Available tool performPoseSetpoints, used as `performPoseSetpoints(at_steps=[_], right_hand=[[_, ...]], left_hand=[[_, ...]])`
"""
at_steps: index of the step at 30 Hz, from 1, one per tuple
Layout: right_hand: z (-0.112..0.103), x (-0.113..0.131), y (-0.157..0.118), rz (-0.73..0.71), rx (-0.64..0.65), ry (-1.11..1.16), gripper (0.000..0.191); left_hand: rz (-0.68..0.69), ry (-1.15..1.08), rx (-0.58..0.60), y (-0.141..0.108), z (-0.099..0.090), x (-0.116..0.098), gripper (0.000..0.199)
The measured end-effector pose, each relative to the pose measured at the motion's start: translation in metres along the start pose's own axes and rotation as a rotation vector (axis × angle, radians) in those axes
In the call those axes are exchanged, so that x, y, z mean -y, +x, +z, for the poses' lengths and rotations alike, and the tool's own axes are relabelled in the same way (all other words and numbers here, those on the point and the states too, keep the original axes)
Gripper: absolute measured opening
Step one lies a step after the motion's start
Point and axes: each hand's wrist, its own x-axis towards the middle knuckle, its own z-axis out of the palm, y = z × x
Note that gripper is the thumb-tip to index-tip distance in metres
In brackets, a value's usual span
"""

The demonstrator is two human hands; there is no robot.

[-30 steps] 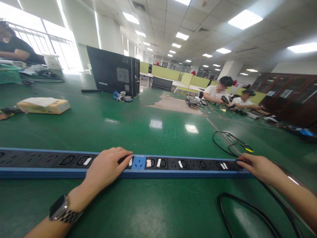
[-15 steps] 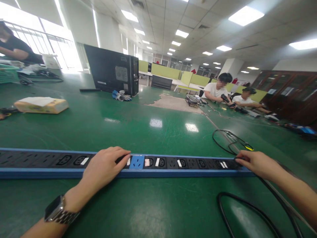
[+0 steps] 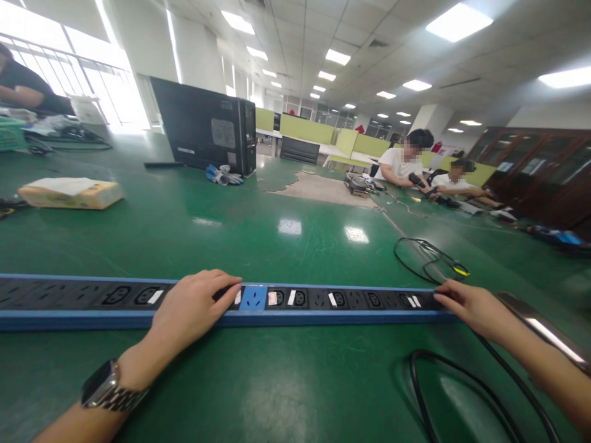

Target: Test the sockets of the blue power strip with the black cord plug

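Observation:
A long blue power strip [image 3: 300,318] with a row of black sockets lies across the green table, running from the left edge of the head view to my right hand. One socket [image 3: 253,299] is blue, and several others carry small white labels. My left hand [image 3: 191,307] is closed over the strip near its middle, thumb and fingers on either side. At the strip's right end, my right hand [image 3: 473,307] pinches with thumb and forefinger; the very end is hidden behind it. A thick black cable [image 3: 443,355] loops on the table below that hand.
Behind my right hand lies a coiled thin cable [image 3: 406,261] with a yellow tag. A flat dark object [image 3: 540,323] lies beside my right forearm. Farther off are a tissue pack [image 3: 71,194], a black computer case [image 3: 203,126], gloves [image 3: 224,175] and co-workers [image 3: 397,163].
The whole view has shifted slightly. Both hands stay in place on the strip. The flat dark object beside my right forearm now shows more clearly.

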Motion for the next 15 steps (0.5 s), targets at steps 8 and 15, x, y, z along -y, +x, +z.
performPoseSetpoints(at_steps=[8,15], right_hand=[[0.002,0.002,-0.003,0.003,-0.012,0.017,0.034],[-0.017,0.01,0.005,0.106,0.079,-0.032,0.045]], left_hand=[[0.001,0.007,0.003,-0.001,-0.001,-0.002,0.042],[0.008,-0.005,0.007,0.0,0.0,-0.001,0.041]])
